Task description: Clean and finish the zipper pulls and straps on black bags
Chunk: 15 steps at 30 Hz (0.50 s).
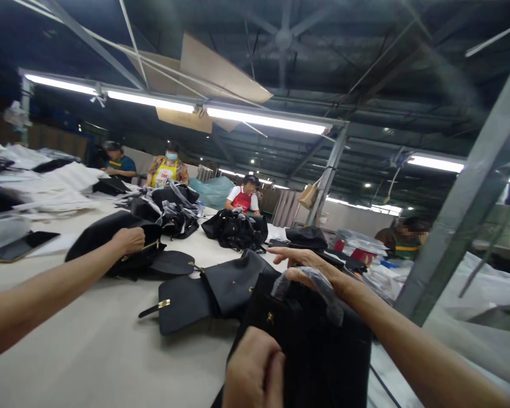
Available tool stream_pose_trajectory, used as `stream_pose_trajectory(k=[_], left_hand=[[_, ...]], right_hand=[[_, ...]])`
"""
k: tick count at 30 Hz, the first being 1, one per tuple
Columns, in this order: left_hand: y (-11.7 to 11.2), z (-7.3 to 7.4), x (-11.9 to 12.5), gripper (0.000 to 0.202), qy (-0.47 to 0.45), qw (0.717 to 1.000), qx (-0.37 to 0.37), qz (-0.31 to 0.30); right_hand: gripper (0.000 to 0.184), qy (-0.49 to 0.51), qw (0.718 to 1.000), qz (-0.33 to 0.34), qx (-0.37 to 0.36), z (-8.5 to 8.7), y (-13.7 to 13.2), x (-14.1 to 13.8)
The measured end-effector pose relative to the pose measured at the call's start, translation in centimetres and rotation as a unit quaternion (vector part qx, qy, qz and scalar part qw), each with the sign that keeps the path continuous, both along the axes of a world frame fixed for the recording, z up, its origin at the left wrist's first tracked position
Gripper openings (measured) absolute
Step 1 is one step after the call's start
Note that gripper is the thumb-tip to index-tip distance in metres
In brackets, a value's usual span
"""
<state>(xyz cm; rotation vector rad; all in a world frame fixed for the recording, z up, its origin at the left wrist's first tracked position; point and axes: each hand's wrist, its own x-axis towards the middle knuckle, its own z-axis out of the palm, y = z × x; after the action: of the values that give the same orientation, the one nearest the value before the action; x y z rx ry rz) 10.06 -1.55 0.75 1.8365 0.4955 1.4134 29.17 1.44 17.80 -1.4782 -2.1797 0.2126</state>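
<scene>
A black bag (318, 345) stands in front of me at the table's near edge. My left hand (255, 371) is closed on its lower front edge, thumb pressed against the fingers. My right hand (312, 271) reaches in from the right and rests on the bag's top. Its lower fingers pinch a piece of crinkled clear plastic wrap (318, 283) there, while the forefinger points left. A black flap bag with a gold clasp (204, 294) lies flat just behind and to the left.
Another person's bare arm (46, 294) comes in from the left, its hand on a black bag (123, 243). More black bags (233, 229) lie along the pale table (89, 340). Several seated workers are at the far side. A grey steel post (459, 209) slants at right.
</scene>
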Motion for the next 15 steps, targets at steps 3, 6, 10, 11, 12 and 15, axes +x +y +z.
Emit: stream_pose_trajectory(k=[3,6,10,11,12,15], left_hand=[[2.3,-0.3,-2.1,0.012,0.026,0.985,-0.081,0.147],[3.2,-0.1,-1.4,0.012,0.112,0.982,-0.055,0.138],[3.3,0.5,0.9,0.009,0.198,0.969,-0.036,0.142],[3.4,0.8,1.3,0.004,0.204,0.969,-0.053,0.131],[3.5,1.1,1.5,0.007,0.204,0.97,-0.074,0.113],[4.2,1.9,1.6,0.022,0.195,0.969,-0.151,0.029]], right_hand=[[0.09,0.041,0.999,-0.005,0.009,-2.4,0.4,1.1],[0.085,0.04,0.999,0.002,0.011,-2.7,0.1,1.2],[0.069,0.009,1.0,-0.015,0.012,-1.5,-1.2,0.1],[0.066,0.004,1.0,-0.024,0.006,-1.1,-1.7,0.0],[0.065,-0.01,0.999,-0.035,0.002,-0.7,-2.2,0.0],[0.063,-0.094,0.989,-0.109,0.019,0.1,-4.4,0.7]])
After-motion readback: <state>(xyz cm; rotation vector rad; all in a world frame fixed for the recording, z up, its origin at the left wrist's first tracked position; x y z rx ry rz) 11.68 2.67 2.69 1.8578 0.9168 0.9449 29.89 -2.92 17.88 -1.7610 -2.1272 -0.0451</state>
